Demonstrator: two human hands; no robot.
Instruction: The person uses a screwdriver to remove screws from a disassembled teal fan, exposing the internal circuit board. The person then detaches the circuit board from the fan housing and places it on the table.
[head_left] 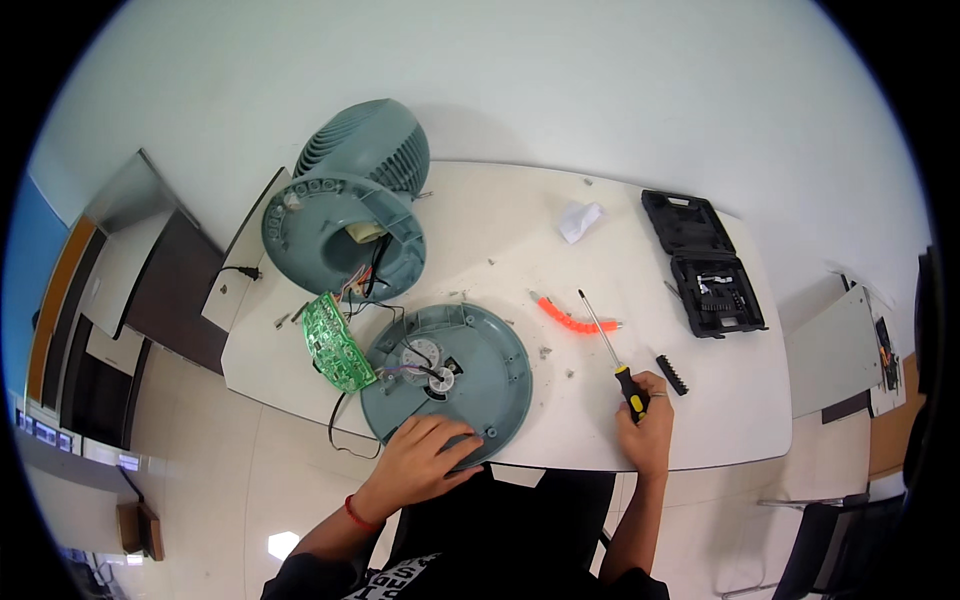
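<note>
My right hand (648,428) is closed round the black and yellow handle of a screwdriver (606,338), whose long shaft points away from me over the table. On the near edge of a round grey-green plastic base (505,385) rests my left hand (425,458); its fingers lie over the rim, slightly bent. A green circuit board (337,343) leans at the base's left side. Wires link it to the base and to the opened fan-like housing (395,205) behind, which lies tipped with its hollow underside towards me.
An orange flexible bit extension (575,317) lies left of the screwdriver shaft. Farther right are a black bit strip (672,375) and an open black tool case (708,270). Crumpled white paper (578,220), small screws and a power plug (248,271) lie on the white table (520,230).
</note>
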